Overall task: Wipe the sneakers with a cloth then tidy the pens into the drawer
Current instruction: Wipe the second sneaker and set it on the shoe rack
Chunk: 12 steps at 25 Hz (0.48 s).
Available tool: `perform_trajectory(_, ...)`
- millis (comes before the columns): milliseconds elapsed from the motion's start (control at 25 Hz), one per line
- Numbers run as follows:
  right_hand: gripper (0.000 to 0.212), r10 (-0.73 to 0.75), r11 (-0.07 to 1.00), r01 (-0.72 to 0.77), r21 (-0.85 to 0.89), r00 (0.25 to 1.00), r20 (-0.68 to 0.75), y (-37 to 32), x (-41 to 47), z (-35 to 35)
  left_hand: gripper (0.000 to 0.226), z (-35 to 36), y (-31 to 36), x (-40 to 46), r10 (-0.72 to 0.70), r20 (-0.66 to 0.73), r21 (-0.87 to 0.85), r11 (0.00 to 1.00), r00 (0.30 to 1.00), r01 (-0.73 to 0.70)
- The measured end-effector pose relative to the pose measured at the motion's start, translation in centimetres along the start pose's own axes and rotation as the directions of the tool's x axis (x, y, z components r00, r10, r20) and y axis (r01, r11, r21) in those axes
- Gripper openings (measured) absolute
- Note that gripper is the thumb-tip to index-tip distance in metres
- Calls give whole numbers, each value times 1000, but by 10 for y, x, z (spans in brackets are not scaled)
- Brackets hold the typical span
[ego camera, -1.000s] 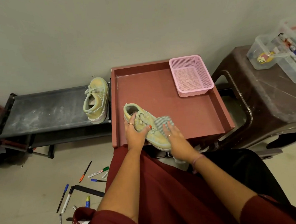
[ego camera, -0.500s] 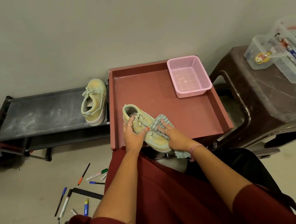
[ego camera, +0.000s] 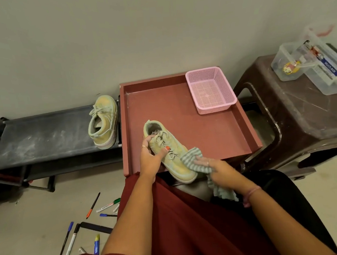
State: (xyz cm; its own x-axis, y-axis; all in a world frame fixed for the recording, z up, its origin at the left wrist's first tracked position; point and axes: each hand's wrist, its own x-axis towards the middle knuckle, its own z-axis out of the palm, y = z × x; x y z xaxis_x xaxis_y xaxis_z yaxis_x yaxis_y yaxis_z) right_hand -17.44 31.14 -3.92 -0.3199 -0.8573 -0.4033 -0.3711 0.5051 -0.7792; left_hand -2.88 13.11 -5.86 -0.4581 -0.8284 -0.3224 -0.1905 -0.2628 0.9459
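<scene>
Sneaker (ego camera: 169,153) lying at the near-left corner of the red drawer (ego camera: 182,110), heel inward, toe jutting past the near edge toward the lap. Gripped at the laces and collar by the left hand (ego camera: 151,158), thumb over the tongue, fingers curled round the far side. Striped cloth (ego camera: 193,159) pressed against the toe-side flank under the right hand (ego camera: 219,173), fingers spread flat on it rather than clenched; loose tail of the cloth dangling below the wrist, off the drawer.

Risks, as judged from here:
- Overhanging toe with no support beneath: a hard downward stroke could tip the sneaker off the near edge if the left grip slackens.
- Dangling tail apt to snag on the drawer's lip or to drag dirt onto the maroon garment (ego camera: 189,224).
- Flat-palm hold on the cloth: likely to slide off the fabric rather than carry it along the upper.

Second sneaker (ego camera: 104,121) waiting on the dark shelf (ego camera: 45,134), hard against its right end, seemingly still dusty.

Pens (ego camera: 87,227) scattered on the floor by the left knee, well apart from the drawer; easily kicked or rolled underfoot before collection. Pink basket (ego camera: 210,89) in the drawer's far-right corner, empty.
</scene>
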Motion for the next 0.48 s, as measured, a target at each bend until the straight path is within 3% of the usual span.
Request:
perform_trajectory(120,64,185,896,-82,437,963,-197,-27,20,-38,51,2,-1,2,-48,16,-66,997,999,49)
perform_trajectory(160,62,189,891,-51,451,945,-268,-35,31,-43,51,4,-1,3,-55,23,-79,995,998,57)
perform_trajectory(240,64,76,965,-3,261,959,-273,-55,53,-33,52,5,-1,3,-49,29,-72,996,998,50)
perform_trajectory(320,69,-70,994,56,-95,987,-144,-68,73,-2,53,8,0,3,-32,36,-68,997,999,34)
perform_trajectory(400,74,-145,925,109,-363,987,-73,-62,80,29,54,8,0,4,-21,43,-56,998,999,23)
perform_trajectory(480,69,-257,789,179,-588,965,-51,-40,64,30,53,7,-2,5,-13,41,-44,999,999,15)
